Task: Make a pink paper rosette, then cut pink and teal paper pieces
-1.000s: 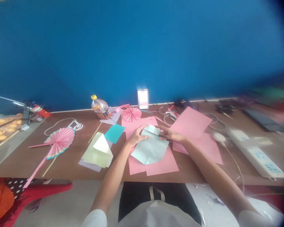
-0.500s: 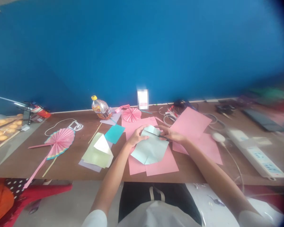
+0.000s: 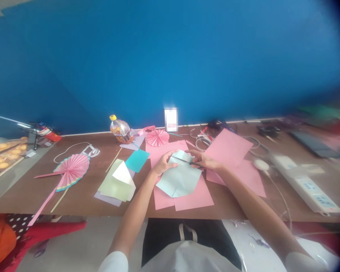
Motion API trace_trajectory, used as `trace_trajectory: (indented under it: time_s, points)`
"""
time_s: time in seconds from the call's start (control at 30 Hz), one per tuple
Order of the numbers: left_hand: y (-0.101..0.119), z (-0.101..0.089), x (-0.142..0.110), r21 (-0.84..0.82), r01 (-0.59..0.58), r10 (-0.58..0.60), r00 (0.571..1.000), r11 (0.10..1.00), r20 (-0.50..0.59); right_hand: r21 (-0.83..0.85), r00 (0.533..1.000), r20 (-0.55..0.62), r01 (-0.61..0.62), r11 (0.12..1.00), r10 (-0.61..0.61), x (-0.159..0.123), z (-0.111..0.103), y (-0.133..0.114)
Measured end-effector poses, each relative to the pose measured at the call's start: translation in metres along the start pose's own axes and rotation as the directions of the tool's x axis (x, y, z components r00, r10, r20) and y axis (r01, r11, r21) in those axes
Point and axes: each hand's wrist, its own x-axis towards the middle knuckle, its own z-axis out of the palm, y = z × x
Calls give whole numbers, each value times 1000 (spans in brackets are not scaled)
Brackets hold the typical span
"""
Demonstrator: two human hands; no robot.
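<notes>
A sheet of pale blue paper (image 3: 179, 179) is held up over pink sheets (image 3: 197, 198) on the brown table. My left hand (image 3: 164, 163) grips its upper left edge, thumb on top. My right hand (image 3: 205, 160) is closed around the dark handles of a pair of scissors (image 3: 184, 160). Their thin blades lie across the upper part of the paper, pointing left. Whether the blades are parted is too small to tell. Some fingers of both hands are hidden behind the paper.
Left of my hands lie a teal sheet (image 3: 137, 160), a light green sheet (image 3: 116, 185) and a pleated pink fan (image 3: 73, 170). Behind are a bottle (image 3: 121, 130) and a pink paper rosette (image 3: 158, 138). On the right are more pink sheets (image 3: 229, 147) and a white power strip (image 3: 307, 183).
Both hands keep nearly the same place. The scissor blades show further to the left across the paper, and the paper's lower edge has shifted very slightly.
</notes>
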Motion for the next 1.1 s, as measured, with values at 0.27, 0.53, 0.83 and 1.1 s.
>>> trace_trajectory:
  time_s: [0.27,0.53,0.83,1.1]
  points:
    - [0,0,0,-8,-4,4,1000,1000,9,-22,999,-7,34,999,-34,2,-1,4]
    - [1,1,0,-24,6,-6,1000,1000,-10,-32,998,-55,24,999,-26,4,-1,9]
    - [0,1,0,-37,2,-2,1000,999,-2,10,999,-26,-36,999,36,2,2,0]
    - [1,1,0,-18,-8,8,1000,1000,0,-2,999,-33,-4,1000,4,0,3,-1]
